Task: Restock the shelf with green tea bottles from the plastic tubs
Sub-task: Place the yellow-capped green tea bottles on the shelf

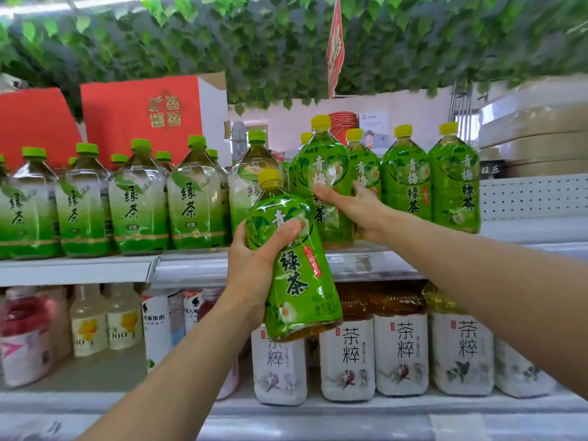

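Note:
My left hand (pixel 254 262) grips a green tea bottle (pixel 296 268) with a yellow cap, held tilted in the air in front of the upper shelf (pixel 366 265). My right hand (pixel 356 208) holds a second yellow-capped green tea bottle (pixel 324 173) upright at the shelf's front, fingers wrapped round its side. To the right of it stand three more of the same bottles (pixel 407 179), and another shows behind it. No plastic tub is in view.
Paler green tea bottles with green caps (pixel 140 202) fill the upper shelf's left half. Red gift boxes (pixel 140 119) stand behind them. The lower shelf carries white-labelled tea bottles (pixel 401 345) and assorted drinks (pixel 89 323). Artificial leaves hang overhead.

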Motion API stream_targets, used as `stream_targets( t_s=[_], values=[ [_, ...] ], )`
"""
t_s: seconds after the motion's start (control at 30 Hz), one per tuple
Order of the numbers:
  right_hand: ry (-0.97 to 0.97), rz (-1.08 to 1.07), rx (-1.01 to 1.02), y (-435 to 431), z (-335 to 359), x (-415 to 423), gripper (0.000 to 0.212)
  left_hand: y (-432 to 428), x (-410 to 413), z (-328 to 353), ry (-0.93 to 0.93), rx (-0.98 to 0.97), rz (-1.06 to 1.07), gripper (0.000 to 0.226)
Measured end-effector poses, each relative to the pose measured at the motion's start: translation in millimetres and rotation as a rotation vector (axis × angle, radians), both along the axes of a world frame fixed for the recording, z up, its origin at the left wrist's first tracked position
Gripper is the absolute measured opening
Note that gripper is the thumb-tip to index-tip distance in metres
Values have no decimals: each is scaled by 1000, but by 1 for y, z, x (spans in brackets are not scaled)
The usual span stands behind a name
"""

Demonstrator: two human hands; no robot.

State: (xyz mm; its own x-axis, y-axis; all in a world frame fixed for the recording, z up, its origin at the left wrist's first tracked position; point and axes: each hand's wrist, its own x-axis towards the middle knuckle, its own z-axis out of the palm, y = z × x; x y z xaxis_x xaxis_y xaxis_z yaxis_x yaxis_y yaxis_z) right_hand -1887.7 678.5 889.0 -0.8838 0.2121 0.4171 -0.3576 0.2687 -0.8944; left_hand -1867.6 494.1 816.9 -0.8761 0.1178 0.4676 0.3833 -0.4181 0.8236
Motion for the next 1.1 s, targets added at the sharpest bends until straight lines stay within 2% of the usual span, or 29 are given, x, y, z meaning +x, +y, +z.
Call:
stream_targets(
  t_s=[0.17,0.23,0.3,0.77,0.83,0.93,1.0,1.07,1.1],
  values=[
    [7,-149,279,10,-5,7,108,3,6,5,4,9,9,71],
    [37,-191,306,11,-10,9,90,4,8,5,-5,15,6,71],
    [46,-192,322,10,-13,7,80,3,8,4,-14,20,1,73],
    [-20,-212,450,3,-7,-5,66,5,8,6,-11,3,25,80],
    [71,-257,448,-3,-11,6,72,4,10,7,-6,-7,37,80],
    [380,-314,367,-14,-24,37,68,2,14,5,20,-3,49,78],
    [379,-138,355,-16,-33,60,67,1,16,4,68,14,54,73],
    [210,74,401,-19,-42,81,84,6,19,9,148,37,74,70],
    [145,138,415,-20,-46,87,86,11,21,15,200,42,97,73]
  ],
)
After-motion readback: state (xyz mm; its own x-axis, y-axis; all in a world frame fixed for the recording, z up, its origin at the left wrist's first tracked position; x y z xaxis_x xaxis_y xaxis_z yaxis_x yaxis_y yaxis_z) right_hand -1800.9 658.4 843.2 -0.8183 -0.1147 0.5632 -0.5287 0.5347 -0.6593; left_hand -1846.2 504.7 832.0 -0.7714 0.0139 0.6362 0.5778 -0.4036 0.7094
